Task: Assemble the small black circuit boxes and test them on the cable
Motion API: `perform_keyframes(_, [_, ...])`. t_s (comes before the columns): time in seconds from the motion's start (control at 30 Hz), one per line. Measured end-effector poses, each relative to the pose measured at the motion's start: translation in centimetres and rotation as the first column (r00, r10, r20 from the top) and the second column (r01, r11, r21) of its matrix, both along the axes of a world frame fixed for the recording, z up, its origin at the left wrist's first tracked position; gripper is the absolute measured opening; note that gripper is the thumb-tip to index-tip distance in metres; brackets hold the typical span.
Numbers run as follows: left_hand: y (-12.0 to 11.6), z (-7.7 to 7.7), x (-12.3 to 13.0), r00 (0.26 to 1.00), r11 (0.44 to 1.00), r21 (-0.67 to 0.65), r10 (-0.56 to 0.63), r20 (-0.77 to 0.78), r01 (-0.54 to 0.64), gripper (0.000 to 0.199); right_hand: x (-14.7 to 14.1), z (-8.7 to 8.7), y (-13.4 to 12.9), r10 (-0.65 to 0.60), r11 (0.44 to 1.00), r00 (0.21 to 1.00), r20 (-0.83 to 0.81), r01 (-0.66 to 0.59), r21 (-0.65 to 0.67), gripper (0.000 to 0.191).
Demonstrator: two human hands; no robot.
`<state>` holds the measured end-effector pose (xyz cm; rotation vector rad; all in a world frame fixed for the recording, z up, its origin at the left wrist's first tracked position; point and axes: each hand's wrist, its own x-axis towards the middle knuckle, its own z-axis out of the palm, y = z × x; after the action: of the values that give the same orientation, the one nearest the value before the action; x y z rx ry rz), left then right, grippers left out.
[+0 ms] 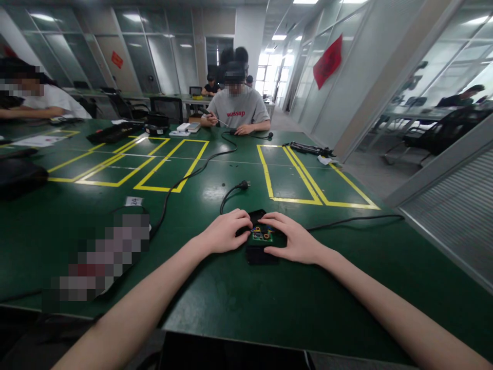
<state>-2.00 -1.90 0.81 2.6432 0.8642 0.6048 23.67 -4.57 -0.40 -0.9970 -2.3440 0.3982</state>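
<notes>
On the green-topped bench (215, 308), a flat black piece (262, 256) lies at the near side of the open black plastic casing (280, 239), its attachment unclear; the green circuit board with copper-coloured coils (259, 237) sits between the two hands, face up and exposed. The right hand (298, 242) grips the casing's right side, thumb nearer than fingers, apparently to steady it, while the left hand (225, 232) is curled at the left edge, its closure on anything indeterminable. Beyond them rests a black plug (244, 185) on its curved cable.
</notes>
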Motion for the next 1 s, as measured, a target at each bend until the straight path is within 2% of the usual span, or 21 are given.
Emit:
perform_keyframes(0.4, [0.6,0.3,-0.5,0.998,0.998,-0.035,0.042,-0.05,-0.044,0.014,-1.3,-1.0,0.1,-0.107,0.993,0.994,-0.018,0.108,0.051,0.031])
perform_keyframes(0.5, [0.9,0.1,-0.4,0.996,0.998,-0.036,0.057,-0.062,-0.059,0.015,-1.2,-1.1,0.4,-0.119,0.991,0.993,-0.003,0.119,0.064,0.03])
perform_keyframes(0.6, [1.2,0.2,-0.4,0.996,0.996,-0.019,0.088,-0.018,-0.089,0.015,-0.7,-0.7,0.7,-0.151,0.986,0.988,-0.034,0.153,0.063,0.034])
perform_keyframes(0.7, [1.3,0.9,-0.6,0.987,0.992,-0.039,0.12,0.103,-0.117,0.016,0.2,0.4,0.7,-0.177,0.981,0.979,-0.103,0.184,0.059,0.028])
perform_keyframes(0.83, [0.9,1.7,-1.2,0.97,0.983,-0.179,0.081,0.229,-0.04,0.011,1.0,1.5,-0.1,-0.028,0.999,0.988,-0.152,0.035,0.041,0.017])
perform_keyframes(0.93, [0.6,1.4,-1.5,0.974,0.946,-0.323,0.048,0.222,0.026,0.012,0.9,1.4,-0.6,0.077,0.997,0.991,-0.108,-0.077,0.0,0.014])
perform_keyframes(1.0, [0.5,1.0,-1.5,0.976,0.923,-0.384,0.055,0.212,0.031,0.014,0.9,1.1,-0.6,0.081,0.997,0.994,-0.07,-0.081,0.005,0.015])
